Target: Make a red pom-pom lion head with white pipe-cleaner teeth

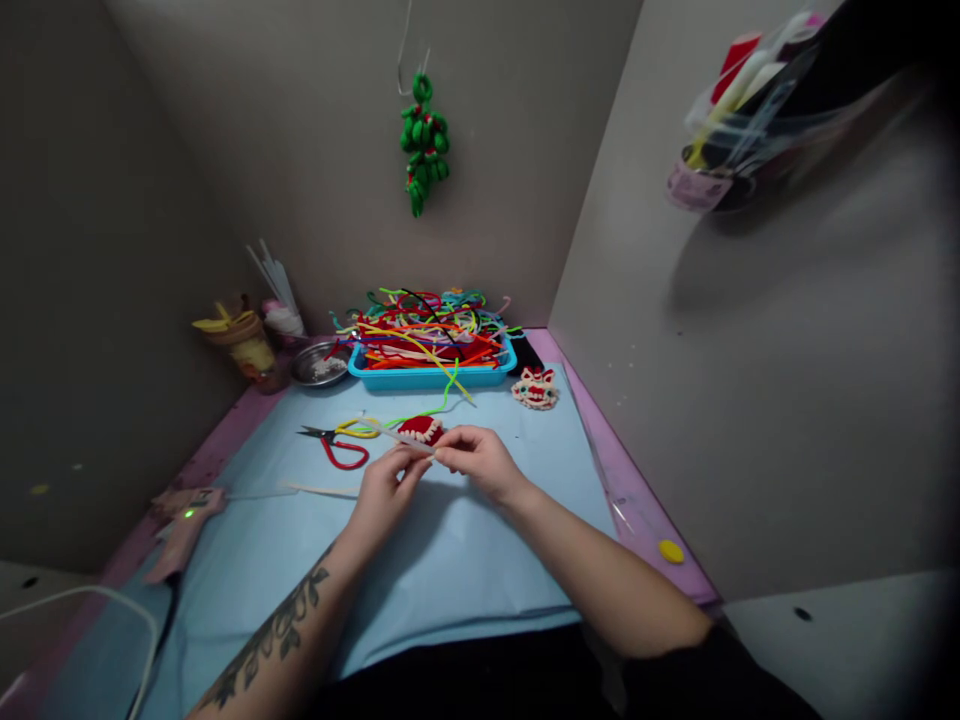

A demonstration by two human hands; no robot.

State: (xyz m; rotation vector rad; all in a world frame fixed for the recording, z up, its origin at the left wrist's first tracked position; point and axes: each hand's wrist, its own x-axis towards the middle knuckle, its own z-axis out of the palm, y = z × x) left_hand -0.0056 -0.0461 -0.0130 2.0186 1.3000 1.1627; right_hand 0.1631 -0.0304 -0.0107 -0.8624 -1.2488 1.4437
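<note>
My left hand and my right hand meet above the blue sheet, both pinching a thin pale pipe cleaner that slants up to the left. Just behind the fingers lies a small red piece with a white fuzzy edge. Red-handled scissors rest to the left of it, beside a yellow and green pipe cleaner loop. Another pale pipe cleaner lies flat left of my left hand.
A blue tray heaped with coloured pipe cleaners stands at the back. A red-and-white fuzzy figure sits to its right, a metal dish and a cup to its left. A glue gun lies front left. Grey walls enclose the desk.
</note>
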